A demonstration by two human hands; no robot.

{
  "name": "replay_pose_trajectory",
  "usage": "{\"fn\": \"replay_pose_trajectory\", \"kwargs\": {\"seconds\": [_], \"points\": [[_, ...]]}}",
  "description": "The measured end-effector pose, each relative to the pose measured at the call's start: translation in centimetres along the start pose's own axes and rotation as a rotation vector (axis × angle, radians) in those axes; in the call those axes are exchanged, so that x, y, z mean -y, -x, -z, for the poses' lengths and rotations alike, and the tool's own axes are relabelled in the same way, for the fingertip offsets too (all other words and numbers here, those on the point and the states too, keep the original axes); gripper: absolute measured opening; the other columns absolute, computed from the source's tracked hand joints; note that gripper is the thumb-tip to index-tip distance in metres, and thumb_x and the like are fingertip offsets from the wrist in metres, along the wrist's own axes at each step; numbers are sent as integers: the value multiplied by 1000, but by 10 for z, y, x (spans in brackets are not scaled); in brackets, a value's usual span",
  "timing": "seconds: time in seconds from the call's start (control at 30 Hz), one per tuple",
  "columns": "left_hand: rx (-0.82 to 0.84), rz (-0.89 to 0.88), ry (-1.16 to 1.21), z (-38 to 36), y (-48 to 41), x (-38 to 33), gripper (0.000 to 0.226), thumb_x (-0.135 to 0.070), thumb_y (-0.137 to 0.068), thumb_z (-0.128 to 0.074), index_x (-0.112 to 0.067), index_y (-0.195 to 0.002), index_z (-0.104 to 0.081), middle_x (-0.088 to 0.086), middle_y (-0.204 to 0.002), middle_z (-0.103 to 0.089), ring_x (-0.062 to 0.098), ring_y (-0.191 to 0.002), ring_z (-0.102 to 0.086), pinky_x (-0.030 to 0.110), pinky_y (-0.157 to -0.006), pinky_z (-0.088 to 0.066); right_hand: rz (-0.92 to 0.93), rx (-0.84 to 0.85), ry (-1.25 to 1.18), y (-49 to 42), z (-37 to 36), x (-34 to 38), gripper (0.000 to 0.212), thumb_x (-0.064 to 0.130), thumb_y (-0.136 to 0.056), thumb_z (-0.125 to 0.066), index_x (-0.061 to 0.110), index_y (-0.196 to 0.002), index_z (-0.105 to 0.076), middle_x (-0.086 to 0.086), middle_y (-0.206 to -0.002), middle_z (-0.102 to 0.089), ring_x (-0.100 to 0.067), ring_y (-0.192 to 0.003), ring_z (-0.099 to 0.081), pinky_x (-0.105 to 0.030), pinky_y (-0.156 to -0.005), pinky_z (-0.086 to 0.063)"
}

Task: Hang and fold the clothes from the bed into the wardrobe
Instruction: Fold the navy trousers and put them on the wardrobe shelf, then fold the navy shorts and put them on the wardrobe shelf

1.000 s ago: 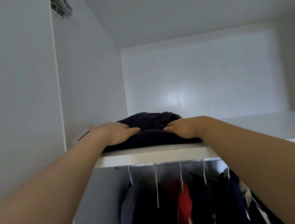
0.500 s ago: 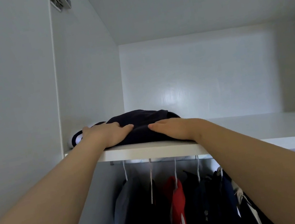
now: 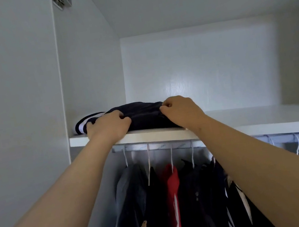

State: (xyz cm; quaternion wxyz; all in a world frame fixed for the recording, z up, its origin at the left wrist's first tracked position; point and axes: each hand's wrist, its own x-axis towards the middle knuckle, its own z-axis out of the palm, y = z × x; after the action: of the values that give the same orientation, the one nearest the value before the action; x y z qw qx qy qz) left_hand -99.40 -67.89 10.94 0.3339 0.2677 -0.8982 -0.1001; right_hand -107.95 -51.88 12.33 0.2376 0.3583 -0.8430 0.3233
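Both hands have gone from lying flat on the cloth to curled. The left hand [image 3: 109,127] and right hand [image 3: 181,112] now have fingers bent in, tips dug into the top of the folded navy garment [image 3: 144,114]. They look clamped on folds of it, not just pressing. Can't tell how much cloth is actually nipped, esp. under the right fingers. The bundle has also slid left & deeper vs 1 s ago. Its white-striped band [image 3: 86,122] now shows fully at the left end, just beside the wardrobe side wall [image 3: 90,73].

Where it is: the garment sits on the top shelf [image 3: 246,128], at the left end, front fold near the shelf lip, w/ one hand at each side.

Below the shelf there's a hanging rail [image 3: 160,146] w/ white hanger hooks [image 3: 148,159]. Dark clothes and a red top [image 3: 172,188] are already hung there.

Meaning for the task: placement is prob done. The curled grip reads as a last tidy, i.e. tugging the fold square or nudging it back, not a fresh lift. Once let go, this piece counts as folded & stored. The bed isn't in view, so can't say what's left. Risk: pulling on pinched cloth could drag the top layer & undo the fold.
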Motion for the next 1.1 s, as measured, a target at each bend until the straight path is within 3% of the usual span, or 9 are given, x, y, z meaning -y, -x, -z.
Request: {"fn": "replay_pose_trajectory", "kwargs": {"seconds": [0.13, 0.2, 0.3, 0.5, 0.6, 0.67, 0.73, 0.83, 1.1], "points": [[-89, -56, 507, -3, 38, -21, 43, -36, -89, -50, -22, -130, -47, -10, -118, -59, 15, -110, -53, 30, -91, -40, 31, -193, -398, 47, 13, -4, 17, 25, -91, -51, 29, -82, -65, 23, -79, -62, 3, -78, -57, -9, -65, -42], [-156, -108, 745, -8, 62, -31, 35, -33, -88, -53, -25, -123, -52, -21, -99, -60, 2, -93, -55, 19, -76, -39, 5, -248, -644, 76, 20, -6, 18, 22, -89, -57, 34, -77, -66, 28, -77, -65, 14, -80, -57, 0, -66, -41], [-178, -213, 980, -18, 98, -47, 18, -30, -88, -55, -33, -105, -59, -28, -84, -56, -13, -81, -51, 8, -68, -35, -75, -329, -707, 117, 28, -13, 19, 15, -88, -58, 31, -83, -67, 22, -85, -66, 13, -82, -57, -3, -74, -43], [171, -265, 1219, -60, 184, -81, 20, -21, -85, -59, -40, -78, -59, -25, -75, -65, -12, -75, -57, 1, -67, -39, -396, -480, -688, 229, 35, -42, 20, 8, -87, -58, 25, -78, -65, 18, -63, -63, 12, -56, -54, 0, -54, -39], [400, -231, 1290, -88, 236, -103, 22, -17, -85, -60, -36, -76, -62, -15, -83, -66, 7, -86, -63, 18, -81, -44, -590, -546, -683, 302, 46, -57, 19, 8, -87, -58, 22, -78, -66, 17, -73, -65, 6, -62, -56, -5, -57, -42], [597, -236, 1321, -101, 280, -126, 22, -13, -85, -59, -33, -75, -64, -9, -83, -67, 13, -87, -64, 20, -78, -46, -727, -653, -659, 356, 60, -64, 19, 8, -86, -58, 22, -78, -66, 12, -76, -65, 3, -65, -57, -9, -58, -43], [776, -258, 1330, -106, 329, -149, 22, -12, -85, -59, -31, -74, -64, -11, -81, -67, 14, -86, -64, 15, -69, -46, -852, -750, -603, 411, 78, -68, 18, 8, -87, -57, 23, -79, -65, 5, -82, -65, -4, -73, -57, -16, -65, -42], [996, -308, 1307, -108, 402, -181, 21, -13, -86, -57, -30, -75, -64, -11, -78, -68, 16, -86, -66, 26, -76, -46, -998, -879, -525, 489, 105, -61, 20, 8, -87, -56, 24, -77, -64, -2, -87, -63, -15, -79, -54, -23, -70, -41], [1595, -524, 1174, -52, 643, -239, 20, -12, -88, -53, -26, -77, -62, -4, -80, -68, 9, -74, -66, 27, -69, -47, -1279, -1278, -339, 716, 185, -4, 17, 12, -87, -54, 25, -83, -64, 2, -85, -65, -12, -75, -56, -21, -64, -41]]}}
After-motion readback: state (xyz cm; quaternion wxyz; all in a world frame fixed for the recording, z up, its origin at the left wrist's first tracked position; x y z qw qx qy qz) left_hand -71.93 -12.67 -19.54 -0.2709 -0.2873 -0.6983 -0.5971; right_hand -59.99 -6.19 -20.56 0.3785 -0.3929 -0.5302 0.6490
